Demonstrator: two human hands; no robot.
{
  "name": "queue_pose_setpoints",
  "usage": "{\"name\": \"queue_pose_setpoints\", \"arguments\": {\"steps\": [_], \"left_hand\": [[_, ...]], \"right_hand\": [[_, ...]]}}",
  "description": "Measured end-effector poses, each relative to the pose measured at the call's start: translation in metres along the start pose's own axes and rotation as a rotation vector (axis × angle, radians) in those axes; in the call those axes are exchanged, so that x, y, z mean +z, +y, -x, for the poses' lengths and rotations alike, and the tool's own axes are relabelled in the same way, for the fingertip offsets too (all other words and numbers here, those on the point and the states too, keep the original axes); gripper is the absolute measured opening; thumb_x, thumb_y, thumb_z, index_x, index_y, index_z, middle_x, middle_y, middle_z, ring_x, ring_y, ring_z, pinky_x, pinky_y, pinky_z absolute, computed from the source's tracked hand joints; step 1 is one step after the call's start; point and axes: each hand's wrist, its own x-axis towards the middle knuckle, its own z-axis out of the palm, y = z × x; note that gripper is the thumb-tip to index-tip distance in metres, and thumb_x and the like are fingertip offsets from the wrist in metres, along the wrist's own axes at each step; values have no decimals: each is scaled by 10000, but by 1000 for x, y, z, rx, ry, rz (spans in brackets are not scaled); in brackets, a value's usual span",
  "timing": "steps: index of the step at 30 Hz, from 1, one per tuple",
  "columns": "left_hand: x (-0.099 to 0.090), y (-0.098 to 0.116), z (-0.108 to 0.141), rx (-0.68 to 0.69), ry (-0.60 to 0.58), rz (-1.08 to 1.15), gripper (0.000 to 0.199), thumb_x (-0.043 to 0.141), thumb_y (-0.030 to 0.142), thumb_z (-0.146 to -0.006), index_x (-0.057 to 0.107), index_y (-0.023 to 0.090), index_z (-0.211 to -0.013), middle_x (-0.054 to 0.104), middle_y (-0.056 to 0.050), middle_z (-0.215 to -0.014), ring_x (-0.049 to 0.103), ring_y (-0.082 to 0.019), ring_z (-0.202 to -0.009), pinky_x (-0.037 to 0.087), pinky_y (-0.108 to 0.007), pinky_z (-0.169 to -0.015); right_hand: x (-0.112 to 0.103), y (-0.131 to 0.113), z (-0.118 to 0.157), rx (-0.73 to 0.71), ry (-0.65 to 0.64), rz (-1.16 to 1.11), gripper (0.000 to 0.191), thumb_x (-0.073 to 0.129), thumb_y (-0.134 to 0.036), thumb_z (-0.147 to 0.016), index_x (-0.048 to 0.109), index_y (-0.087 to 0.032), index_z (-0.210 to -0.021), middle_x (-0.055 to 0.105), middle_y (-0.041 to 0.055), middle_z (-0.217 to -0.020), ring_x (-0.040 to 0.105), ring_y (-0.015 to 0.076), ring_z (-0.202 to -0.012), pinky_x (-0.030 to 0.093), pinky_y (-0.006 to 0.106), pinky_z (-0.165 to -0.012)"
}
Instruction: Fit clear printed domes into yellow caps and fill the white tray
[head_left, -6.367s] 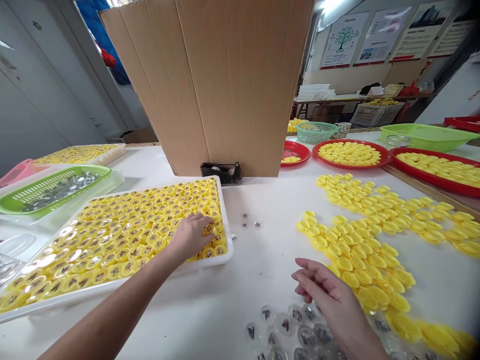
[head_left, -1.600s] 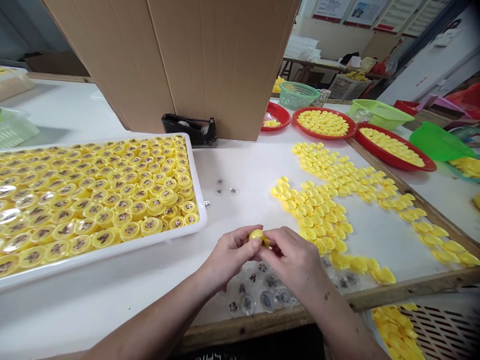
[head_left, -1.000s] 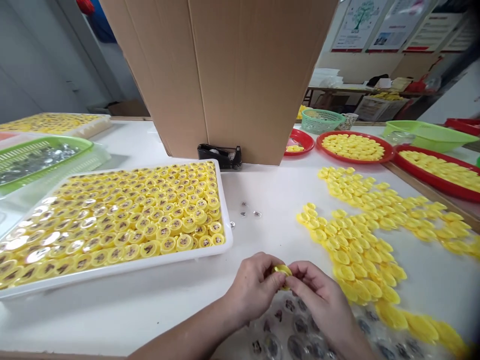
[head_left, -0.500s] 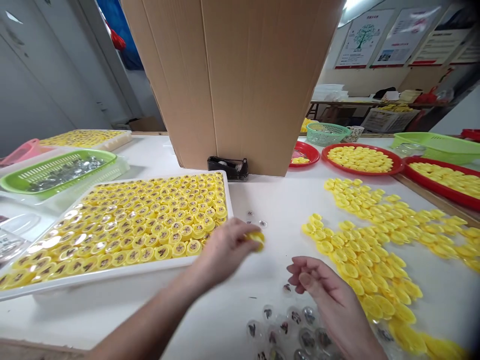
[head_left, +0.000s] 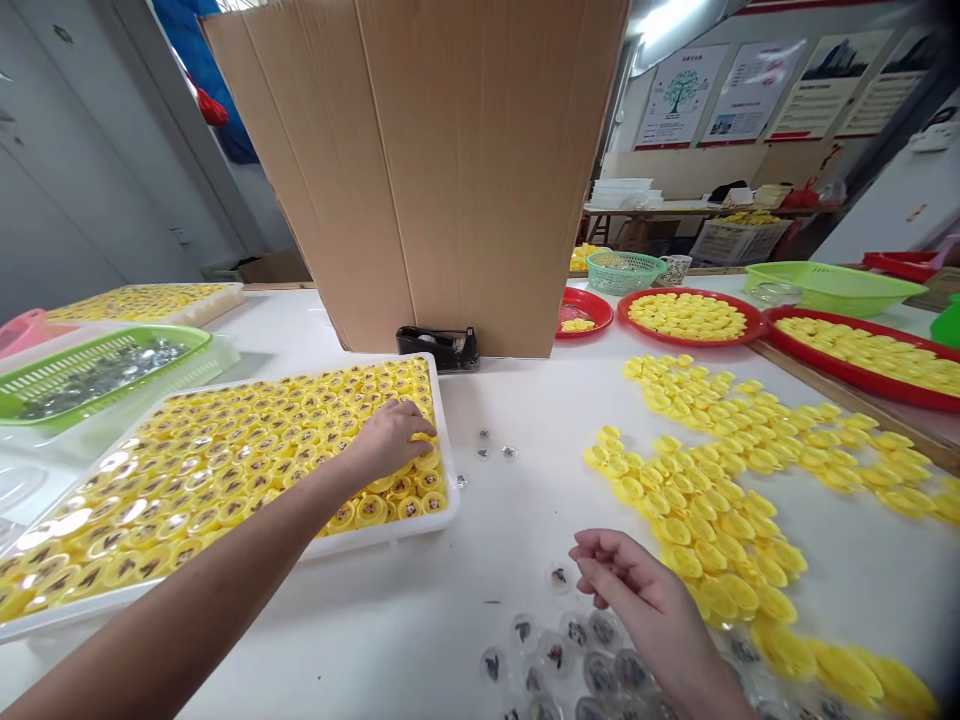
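Note:
My left hand (head_left: 391, 440) reaches over the right part of a white tray (head_left: 444, 440) filled with yellow round pieces (head_left: 259, 467) that bear small dark pictures. Its fingers curl round a yellow piece among the others. My right hand (head_left: 626, 580) hovers over the white table, fingers bent and slightly apart, with nothing visible in it. Below and left of it lie clear round discs (head_left: 555, 655) with dark pictures. Plain yellow pieces (head_left: 697, 500) spread out to its right. Several small clear discs (head_left: 484, 453) lie just right of the tray.
A tall cardboard sheet (head_left: 480, 170) stands behind a black tape dispenser (head_left: 437, 347). Red plates (head_left: 757, 325) of yellow pieces are at the back right, beside green baskets (head_left: 832, 290). A green basket (head_left: 196, 343) of clear pieces is at the left.
My left hand has moved left, from above the table beside the tray to over the tray, carrying a yellow piece. My right hand keeps nearly the same pose. The view has shifted slightly.

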Motion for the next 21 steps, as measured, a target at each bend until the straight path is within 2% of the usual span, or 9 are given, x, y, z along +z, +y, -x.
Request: {"name": "queue_pose_setpoints", "arguments": {"steps": [3, 5, 7, 10, 12, 15, 18, 21], "left_hand": [[1, 1, 5, 22, 63, -34, 227, 535, 316, -794, 695, 219, -922, 610, -92, -935, 505, -257, -893, 408, -375, -799], [2, 3, 9, 89, 56, -58, 207, 547, 320, -795, 688, 215, -905, 613, -85, -905, 507, -242, -856, 415, -354, -762], [5, 4, 12, 152, 44, -95, 188, 552, 299, -795, 681, 209, -899, 615, -80, -874, 508, -230, -838, 418, -335, -744], [10, 0, 12, 145, 68, -161, 172, 519, 253, -804, 668, 200, -873, 619, -74, -828, 507, -220, -815, 418, -325, -734], [12, -5, 11, 124, 93, -173, 172, 509, 261, -805, 660, 201, -859, 628, -70, -820, 507, -219, -801, 418, -325, -719], [9, -2, 14, 145, 125, -156, 187, 508, 297, -806, 660, 204, -862, 637, -73, -827, 511, -233, -800, 419, -334, -694], [4, 24, 27, 193, 206, -100, 193, 513, 304, -821, 659, 195, -884, 642, -75, -834, 521, -233, -792, 422, -344, -697], [7, 66, 48, 264, 271, 66, 178, 522, 292, -838, 646, 188, -911, 650, -68, -839, 542, -207, -785, 430, -337, -719]], "right_hand": [[-2, 2, -1, -5, -29, 35, 326, 623, -469, -761, 641, -192, -933, 639, 37, -774, 585, 171, -662, 498, 281, -599], [-4, 4, -3, -4, -49, 66, 329, 613, -468, -770, 639, -190, -944, 634, 39, -772, 589, 177, -674, 505, 291, -616], [-8, 6, -6, -8, -28, 88, 334, 612, -470, -766, 635, -188, -945, 633, 42, -784, 592, 180, -679, 509, 296, -618], [-18, 10, -13, -24, 9, 159, 333, 604, -471, -759, 630, -188, -932, 631, 35, -771, 600, 185, -680, 510, 298, -608], [-29, 12, -19, -88, 44, 297, 302, 575, -452, -777, 625, -190, -920, 641, 39, -796, 606, 189, -694, 508, 306, -616], [-47, 10, -30, -246, 161, 752, 219, 496, -350, -841, 616, -188, -925, 639, 59, -888, 603, 182, -748, 496, 316, -684], [-61, 3, -45, -251, 260, 1111, 201, 463, -260, -859, 607, -172, -967, 600, 95, -942, 591, 213, -831, 461, 335, -689], [-64, -6, -65, -169, 270, 1226, 209, 502, -277, -845, 609, -154, -977, 576, 131, -950, 583, 267, -848, 425, 355, -638]]}}
